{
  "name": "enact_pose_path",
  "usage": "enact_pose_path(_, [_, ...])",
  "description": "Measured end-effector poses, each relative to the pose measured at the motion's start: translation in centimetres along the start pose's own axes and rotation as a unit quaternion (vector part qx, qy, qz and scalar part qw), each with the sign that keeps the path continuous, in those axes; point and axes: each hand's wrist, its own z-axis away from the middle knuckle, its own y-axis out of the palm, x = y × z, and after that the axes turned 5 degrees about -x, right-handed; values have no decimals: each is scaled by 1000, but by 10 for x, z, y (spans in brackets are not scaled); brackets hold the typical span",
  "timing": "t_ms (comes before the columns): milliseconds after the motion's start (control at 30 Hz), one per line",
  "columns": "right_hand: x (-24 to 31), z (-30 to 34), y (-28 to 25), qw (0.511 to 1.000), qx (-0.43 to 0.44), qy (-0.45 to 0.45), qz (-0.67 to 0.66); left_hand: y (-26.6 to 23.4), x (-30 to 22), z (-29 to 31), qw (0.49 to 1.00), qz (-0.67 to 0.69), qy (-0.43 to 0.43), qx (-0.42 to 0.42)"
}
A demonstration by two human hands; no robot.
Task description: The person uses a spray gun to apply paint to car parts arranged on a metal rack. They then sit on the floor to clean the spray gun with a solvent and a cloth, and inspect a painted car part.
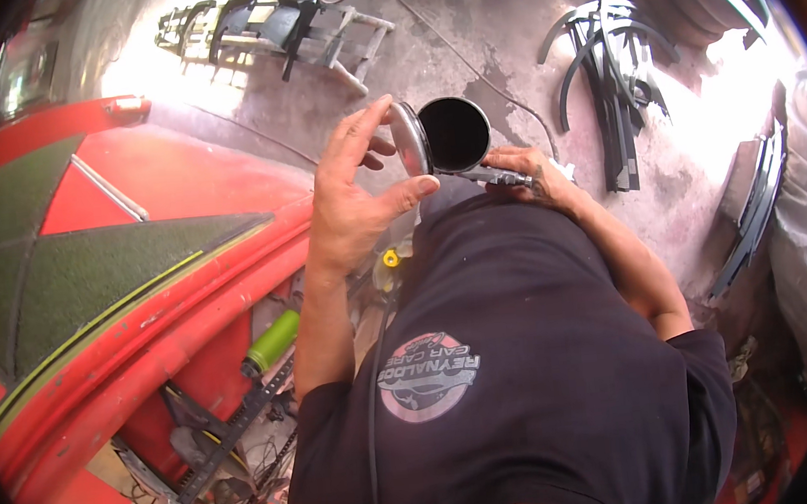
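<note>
Head-worn fisheye, steeply down along the wearer's front
Set at head height, the left of a side-by-side pair, the lens faces down and forward, so the dark shirt [536, 336] looms nearest and the left hand [349, 194] and right hand [533, 172] sit mid-view, within arm's reach. The wide angle takes in a red vehicle body [193, 155] on the left, black strips [612, 90] farther off on the right, and the far floor [488, 14], curving toward a dark rim.

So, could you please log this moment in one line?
left hand: holding round silver lid | open round cup, dark inside: lid beside rim | right hand: at silver metal tool
</note>
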Motion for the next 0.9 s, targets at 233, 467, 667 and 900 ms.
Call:
enact_pose_path(233, [7,-3,3,1000,-2,1,24,17,-2,-3,967,-229,111,15])
enact_pose_path(467, [17,-3,6,998,-1,19,67,27,-6,4,958,-272,91,3])
enact_pose_path(667, [20,-3,5,996,7,19,91,25,-8,12,958,-275,76,-8])
enact_pose_path(900, [-6,-3,-5,997,10,0,74,39,12,3,968,-215,132,1])
